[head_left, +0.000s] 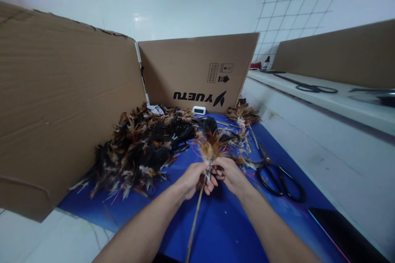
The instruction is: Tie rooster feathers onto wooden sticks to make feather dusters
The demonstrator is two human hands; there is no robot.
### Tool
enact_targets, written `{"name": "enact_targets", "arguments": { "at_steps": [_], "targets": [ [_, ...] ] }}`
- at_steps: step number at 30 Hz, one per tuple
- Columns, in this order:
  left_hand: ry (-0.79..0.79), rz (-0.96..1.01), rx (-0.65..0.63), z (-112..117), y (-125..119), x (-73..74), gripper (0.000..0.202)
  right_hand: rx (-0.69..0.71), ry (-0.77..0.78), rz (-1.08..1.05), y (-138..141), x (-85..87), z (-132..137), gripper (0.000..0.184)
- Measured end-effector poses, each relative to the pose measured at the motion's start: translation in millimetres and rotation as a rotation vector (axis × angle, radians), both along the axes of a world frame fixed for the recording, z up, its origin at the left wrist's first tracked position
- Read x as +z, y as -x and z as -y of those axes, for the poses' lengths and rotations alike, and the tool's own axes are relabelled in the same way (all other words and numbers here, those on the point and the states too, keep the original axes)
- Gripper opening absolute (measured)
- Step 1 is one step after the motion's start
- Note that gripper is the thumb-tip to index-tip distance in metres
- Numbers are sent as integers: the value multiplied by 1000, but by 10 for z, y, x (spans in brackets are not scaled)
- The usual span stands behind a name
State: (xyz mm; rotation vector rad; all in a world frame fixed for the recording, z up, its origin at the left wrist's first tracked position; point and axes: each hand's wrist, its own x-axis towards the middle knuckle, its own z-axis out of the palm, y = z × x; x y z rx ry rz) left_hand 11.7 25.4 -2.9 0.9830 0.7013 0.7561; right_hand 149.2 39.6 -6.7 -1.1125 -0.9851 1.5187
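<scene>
Both hands meet at the base of a feather duster [211, 147], a tuft of brown and black feathers around a thin wooden stick that runs down toward me. My left hand [195, 178] is closed around the quill ends where they meet the stick. From the right, the fingers of my right hand [227, 174] pinch the same spot. Whether a strand of the pink thread lies between the fingers is too small to tell. Loose feathers [148, 148] are heaped to the left of my hands, and black-handled scissors [279, 178] lie to the right.
Cardboard walls [68, 90] stand left and behind the blue tabletop [212, 230]. A small white digital clock [199, 110] sits at the back. Another feather bundle [243, 114] lies back right. A dark flat object [342, 230] is near right; a white ledge [308, 86] holds more scissors [316, 88].
</scene>
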Motion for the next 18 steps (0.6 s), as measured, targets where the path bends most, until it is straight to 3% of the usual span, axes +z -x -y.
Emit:
{"name": "enact_targets", "arguments": {
  "at_steps": [4,9,14,18],
  "targets": [
    [86,78,12,-30,20,4,38,38,-29,-35,-11,-3,2,19],
    [-16,73,92,-42,25,-20,40,16,-60,-41,-30,-21,-16,20],
    [-118,-58,193,-6,-4,-18,42,-1,-70,38,-8,-26,-4,30],
    [-136,-90,189,1,-12,-17,42,19,-87,91,10,-8,10,33]
  ]
}}
